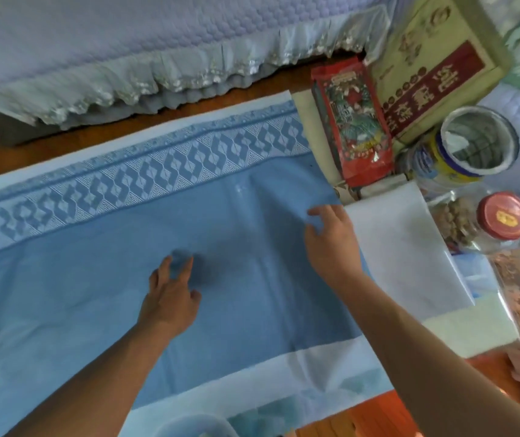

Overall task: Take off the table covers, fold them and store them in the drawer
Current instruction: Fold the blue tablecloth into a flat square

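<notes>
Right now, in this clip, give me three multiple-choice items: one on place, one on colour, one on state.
1. Where does the red-lidded jar stand?
A. right of the cloth
B. on the patterned border
C. under the left hand

2. What colour is the table cover?
A. green
B. blue
C. red

3. How does the left hand lie?
A. clenched on a jar
B. fingers spread on the cover
C. out of view

Key: A, it stands among the items at the right; B, blue with a paler woven border; B, its fingers lie straight on the cloth.

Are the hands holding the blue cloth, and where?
The right hand pinches the blue cloth near its right edge. The left hand only rests on its middle, fingers spread.
</notes>
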